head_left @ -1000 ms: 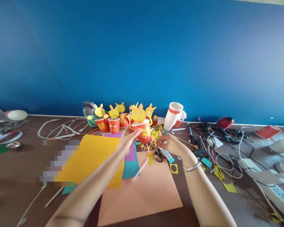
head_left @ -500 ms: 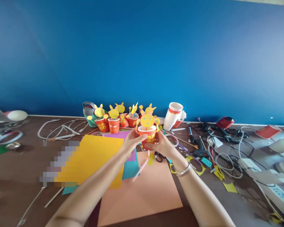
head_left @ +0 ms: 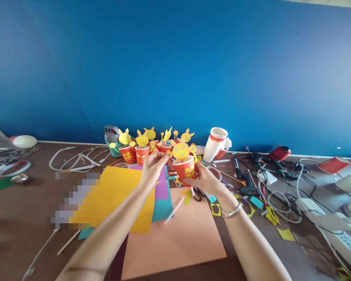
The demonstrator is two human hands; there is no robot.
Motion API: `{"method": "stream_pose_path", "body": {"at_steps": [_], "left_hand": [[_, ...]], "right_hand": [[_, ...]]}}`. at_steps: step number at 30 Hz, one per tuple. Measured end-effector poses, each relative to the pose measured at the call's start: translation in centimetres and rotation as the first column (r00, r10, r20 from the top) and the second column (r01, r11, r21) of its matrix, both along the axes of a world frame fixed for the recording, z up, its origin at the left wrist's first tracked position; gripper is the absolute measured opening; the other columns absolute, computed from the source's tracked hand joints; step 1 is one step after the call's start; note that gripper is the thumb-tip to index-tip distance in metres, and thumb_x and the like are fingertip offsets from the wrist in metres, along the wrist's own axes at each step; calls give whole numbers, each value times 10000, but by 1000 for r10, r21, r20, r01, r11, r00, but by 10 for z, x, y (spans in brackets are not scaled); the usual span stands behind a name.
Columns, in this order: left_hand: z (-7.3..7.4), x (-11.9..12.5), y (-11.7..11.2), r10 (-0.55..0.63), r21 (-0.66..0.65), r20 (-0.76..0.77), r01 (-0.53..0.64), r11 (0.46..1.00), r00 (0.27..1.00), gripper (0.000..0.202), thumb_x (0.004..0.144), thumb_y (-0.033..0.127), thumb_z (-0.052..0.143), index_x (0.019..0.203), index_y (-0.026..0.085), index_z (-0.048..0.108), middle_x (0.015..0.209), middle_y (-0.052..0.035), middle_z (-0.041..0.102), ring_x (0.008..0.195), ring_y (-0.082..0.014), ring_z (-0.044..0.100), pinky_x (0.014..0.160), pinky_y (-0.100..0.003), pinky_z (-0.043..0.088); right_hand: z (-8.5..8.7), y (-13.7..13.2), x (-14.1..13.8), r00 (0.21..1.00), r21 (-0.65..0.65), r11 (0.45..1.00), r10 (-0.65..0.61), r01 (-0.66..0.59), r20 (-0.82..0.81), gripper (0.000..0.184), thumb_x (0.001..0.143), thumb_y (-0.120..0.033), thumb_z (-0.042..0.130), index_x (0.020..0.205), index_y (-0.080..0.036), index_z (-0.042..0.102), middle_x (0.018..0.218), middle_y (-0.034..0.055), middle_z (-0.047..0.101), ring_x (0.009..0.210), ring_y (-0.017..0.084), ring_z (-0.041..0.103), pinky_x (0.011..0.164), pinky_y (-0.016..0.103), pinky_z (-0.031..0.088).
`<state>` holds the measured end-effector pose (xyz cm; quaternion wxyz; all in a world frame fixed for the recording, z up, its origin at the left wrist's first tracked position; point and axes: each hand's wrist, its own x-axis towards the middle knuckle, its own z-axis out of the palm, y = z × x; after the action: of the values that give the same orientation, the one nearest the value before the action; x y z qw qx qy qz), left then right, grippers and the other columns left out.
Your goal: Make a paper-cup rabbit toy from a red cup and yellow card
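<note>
Both my hands are raised over the paper sheets, holding a red paper cup (head_left: 185, 170) with a gold double-happiness pattern. A yellow paper rabbit-like face (head_left: 180, 151) stands above its rim. My right hand (head_left: 201, 180) is shut around the lower cup. The fingertips of my left hand (head_left: 153, 168) pinch a small piece at the figure's left side, though the exact part is hard to tell. Black-handled scissors (head_left: 197, 195) lie below my right hand, partly hidden. A clear straw (head_left: 174, 210) lies on the peach card (head_left: 175, 242).
Several red cups with yellow rabbit figures (head_left: 140, 153) stand behind my hands, beside a grey-lidded bottle (head_left: 112, 136) and stacked white paper cups (head_left: 213, 145). Yellow card (head_left: 119, 199) lies left. A glue gun (head_left: 248, 190) and tangled cables (head_left: 277, 195) lie right.
My left hand has moved from the front of the cup up to the figure's left side. The cup now tilts more and sits slightly higher.
</note>
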<state>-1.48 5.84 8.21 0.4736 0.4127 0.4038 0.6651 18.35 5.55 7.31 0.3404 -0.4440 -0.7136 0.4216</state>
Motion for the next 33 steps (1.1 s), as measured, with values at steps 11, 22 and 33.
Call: {"method": "stream_pose_path", "body": {"at_steps": [11, 22, 33], "left_hand": [[5, -5, 1, -264, -192, 299, 329, 925, 917, 201, 592, 201, 816, 619, 123, 633, 518, 20, 576, 440, -47, 521, 372, -123, 377], [4, -10, 2, -367, -285, 291, 446, 849, 884, 108, 668, 147, 772, 631, 113, 677, 557, -34, 647, 466, -79, 609, 394, -108, 459], [11, -12, -1, -382, -315, 349, 491, 812, 856, 86, 661, 102, 758, 648, 123, 676, 538, -23, 647, 480, -93, 638, 434, -113, 509]], "right_hand": [[8, 1, 13, 931, -248, 931, 183, -267, -315, 550, 680, -315, 747, 1162, -165, 528, 1053, 87, 682, 949, 241, 651, 799, 352, 535], [17, 0, 19, 925, -260, 917, 217, -302, -311, 578, 653, -378, 761, 1151, -165, 559, 1076, 86, 676, 942, 246, 635, 757, 333, 534], [18, 1, 25, 932, -278, 926, 158, -254, -326, 585, 665, -400, 749, 1166, -184, 537, 1119, 90, 651, 994, 252, 621, 808, 354, 525]]}}
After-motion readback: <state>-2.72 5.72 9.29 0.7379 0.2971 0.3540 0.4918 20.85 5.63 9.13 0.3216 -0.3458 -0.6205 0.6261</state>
